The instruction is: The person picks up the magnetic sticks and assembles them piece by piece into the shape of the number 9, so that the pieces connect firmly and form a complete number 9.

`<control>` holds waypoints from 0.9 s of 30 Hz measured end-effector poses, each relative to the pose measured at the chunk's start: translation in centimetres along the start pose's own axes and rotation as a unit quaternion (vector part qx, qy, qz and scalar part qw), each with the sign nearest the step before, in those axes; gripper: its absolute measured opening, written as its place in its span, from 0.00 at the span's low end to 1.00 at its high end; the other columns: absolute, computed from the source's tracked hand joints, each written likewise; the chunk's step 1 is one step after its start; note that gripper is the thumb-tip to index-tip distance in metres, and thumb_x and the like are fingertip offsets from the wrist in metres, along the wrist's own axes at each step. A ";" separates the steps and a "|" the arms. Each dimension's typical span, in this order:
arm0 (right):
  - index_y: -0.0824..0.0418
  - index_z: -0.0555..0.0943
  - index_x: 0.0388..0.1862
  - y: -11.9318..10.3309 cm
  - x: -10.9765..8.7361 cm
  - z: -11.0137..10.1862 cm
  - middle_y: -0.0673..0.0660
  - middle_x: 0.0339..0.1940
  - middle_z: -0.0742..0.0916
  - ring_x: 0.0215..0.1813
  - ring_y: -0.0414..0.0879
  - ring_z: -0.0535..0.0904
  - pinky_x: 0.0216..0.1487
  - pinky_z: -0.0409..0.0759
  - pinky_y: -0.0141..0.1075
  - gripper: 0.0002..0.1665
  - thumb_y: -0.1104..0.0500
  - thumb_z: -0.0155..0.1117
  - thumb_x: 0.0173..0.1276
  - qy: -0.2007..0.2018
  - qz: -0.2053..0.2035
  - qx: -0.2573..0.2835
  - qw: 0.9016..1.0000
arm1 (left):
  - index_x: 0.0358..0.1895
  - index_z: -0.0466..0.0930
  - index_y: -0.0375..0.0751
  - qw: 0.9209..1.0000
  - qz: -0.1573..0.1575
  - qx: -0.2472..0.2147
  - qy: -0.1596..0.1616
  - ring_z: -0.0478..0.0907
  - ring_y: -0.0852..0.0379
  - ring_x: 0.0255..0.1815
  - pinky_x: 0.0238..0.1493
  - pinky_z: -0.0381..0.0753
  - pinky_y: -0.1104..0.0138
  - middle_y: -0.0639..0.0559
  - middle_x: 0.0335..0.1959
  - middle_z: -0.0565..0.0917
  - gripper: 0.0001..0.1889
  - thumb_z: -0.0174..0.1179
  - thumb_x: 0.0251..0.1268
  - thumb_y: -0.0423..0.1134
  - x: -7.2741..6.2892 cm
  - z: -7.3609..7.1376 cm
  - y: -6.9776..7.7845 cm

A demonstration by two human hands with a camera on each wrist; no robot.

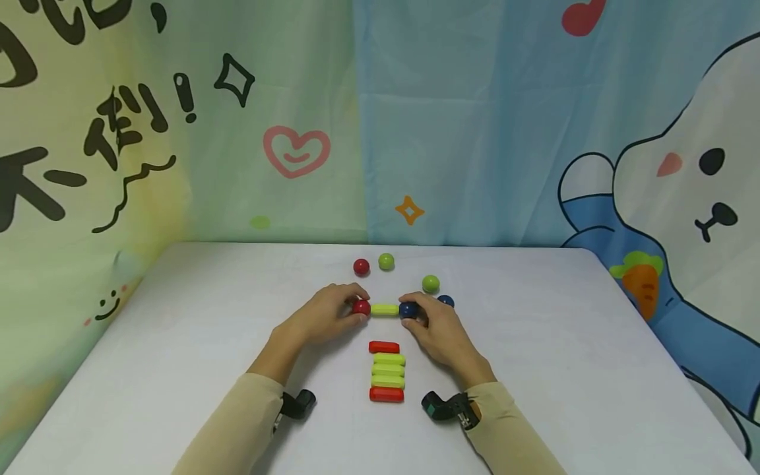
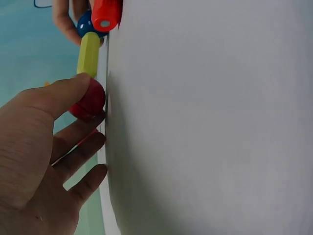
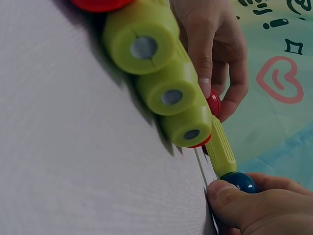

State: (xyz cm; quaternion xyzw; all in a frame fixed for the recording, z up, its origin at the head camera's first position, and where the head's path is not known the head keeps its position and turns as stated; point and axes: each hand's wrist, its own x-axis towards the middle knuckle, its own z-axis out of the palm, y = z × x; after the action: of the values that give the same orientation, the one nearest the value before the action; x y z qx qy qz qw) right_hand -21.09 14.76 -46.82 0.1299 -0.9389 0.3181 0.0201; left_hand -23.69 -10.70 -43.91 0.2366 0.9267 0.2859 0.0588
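A yellow-green magnetic rod [image 1: 384, 309] lies crosswise, with a red ball [image 1: 361, 307] at its left end and a dark blue ball [image 1: 408, 311] at its right end. My left hand [image 1: 329, 313] pinches the red ball between thumb and fingers. On the other side, my right hand [image 1: 442, 328] grips the blue ball the same way. In the left wrist view the thumb presses on the red ball [image 2: 90, 100], its other fingers spread below. The right wrist view shows thumb and fingers around the blue ball [image 3: 239, 181].
Nearer me lies a column of loose rods: a red rod [image 1: 384, 347], several yellow-green rods [image 1: 388, 370] and another red rod [image 1: 386, 394]. Beyond my hands sit a red ball [image 1: 361, 267], two green balls [image 1: 386, 262] and a blue ball [image 1: 446, 301] on the white table [image 1: 534, 343].
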 end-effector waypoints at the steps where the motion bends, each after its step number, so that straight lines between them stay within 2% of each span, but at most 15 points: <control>1: 0.47 0.78 0.66 0.0 0.0 0.0 0.51 0.57 0.84 0.46 0.47 0.76 0.50 0.78 0.41 0.25 0.55 0.70 0.72 0.001 -0.001 -0.001 1.000 | 0.60 0.79 0.50 1.000 0.002 0.000 0.001 0.75 0.53 0.52 0.60 0.77 0.56 0.54 0.47 0.83 0.18 0.68 0.69 0.42 0.0 0.1 0.1; 9: 0.48 0.78 0.66 0.3 0.0 0.2 0.51 0.56 0.84 0.45 0.46 0.76 0.49 0.77 0.40 0.25 0.55 0.69 0.72 0.007 -0.013 -0.003 1.000 | 0.61 0.78 0.50 1.000 -0.013 0.009 0.000 0.75 0.55 0.51 0.58 0.78 0.58 0.55 0.47 0.82 0.19 0.68 0.69 0.43 0.3 0.6 0.2; 14: 0.50 0.78 0.67 0.1 0.1 0.1 0.53 0.59 0.85 0.47 0.47 0.77 0.52 0.79 0.42 0.25 0.56 0.69 0.73 0.017 -0.028 -0.012 0.999 | 0.60 0.79 0.49 1.000 -0.006 0.005 0.006 0.75 0.55 0.49 0.58 0.79 0.56 0.55 0.45 0.83 0.18 0.68 0.69 0.42 0.6 0.6 0.1; 18: 0.50 0.77 0.68 -0.2 0.4 0.0 0.55 0.64 0.84 0.57 0.50 0.80 0.63 0.79 0.47 0.25 0.56 0.67 0.74 0.011 -0.025 -0.025 0.999 | 0.60 0.79 0.48 1.000 -0.005 -0.003 0.012 0.76 0.54 0.50 0.59 0.79 0.56 0.54 0.46 0.83 0.18 0.68 0.69 0.41 0.9 0.5 -0.1; 22: 0.51 0.76 0.70 -0.6 0.7 -0.1 0.56 0.68 0.82 0.68 0.53 0.78 0.70 0.74 0.51 0.26 0.55 0.66 0.75 -0.005 -0.011 -0.036 0.999 | 0.61 0.79 0.48 1.000 -0.012 -0.009 0.012 0.77 0.53 0.52 0.61 0.79 0.55 0.53 0.49 0.84 0.19 0.68 0.69 0.41 1.0 0.6 -0.3; 27: 0.51 0.76 0.70 -1.0 1.0 -0.2 0.55 0.68 0.82 0.69 0.52 0.77 0.71 0.73 0.50 0.26 0.55 0.66 0.75 -0.009 -0.010 -0.051 0.999 | 0.62 0.78 0.48 1.000 -0.016 -0.016 0.019 0.79 0.53 0.52 0.62 0.79 0.56 0.53 0.50 0.84 0.20 0.68 0.69 0.40 1.3 0.7 -0.6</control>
State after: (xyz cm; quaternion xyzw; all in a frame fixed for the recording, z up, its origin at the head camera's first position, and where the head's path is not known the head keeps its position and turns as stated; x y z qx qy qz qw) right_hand -21.83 13.93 -45.95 0.1410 -0.9527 0.2683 0.0214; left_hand -24.86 -10.14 -44.81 0.2150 0.9266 0.3045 0.0498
